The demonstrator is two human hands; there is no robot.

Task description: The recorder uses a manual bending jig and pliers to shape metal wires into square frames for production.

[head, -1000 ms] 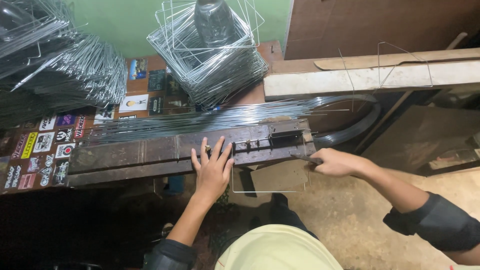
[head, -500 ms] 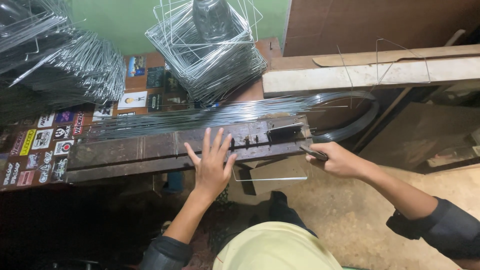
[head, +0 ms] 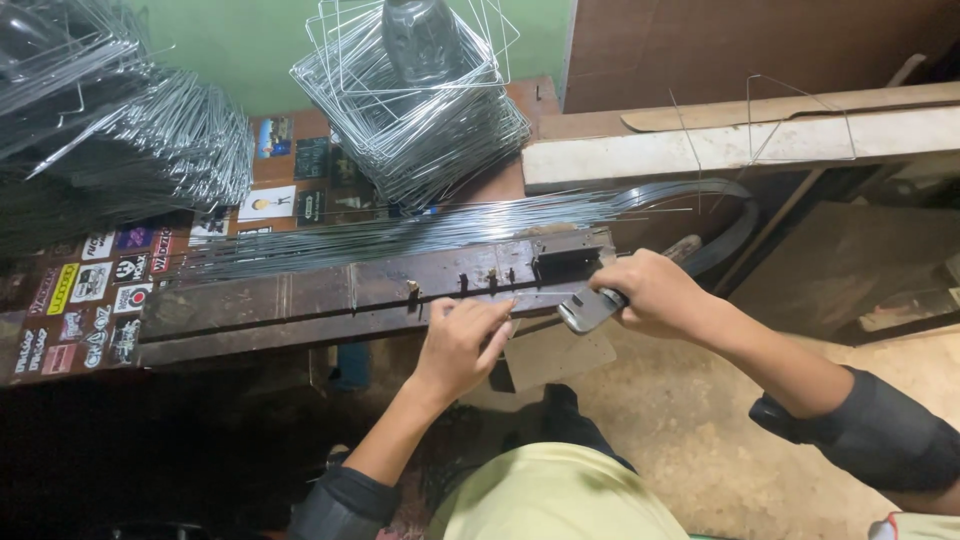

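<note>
Your left hand [head: 462, 340], fingers curled, pinches a thin wire [head: 545, 295] at the near edge of the dark bending jig [head: 330, 295]. Your right hand [head: 655, 292] grips the jig's metal handle [head: 590, 310] off its right end. Straight wires [head: 420, 232] line the far edge; bare floor [head: 690, 450] lies below.

Straight wires [head: 400, 235] lie behind the bending jig [head: 350, 295]; bent wire frames [head: 415, 110] are stacked further back.

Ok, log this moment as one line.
left hand: fingers pinch wire at bending jig | right hand: grips lever handle | straight wires: behind jig
</note>
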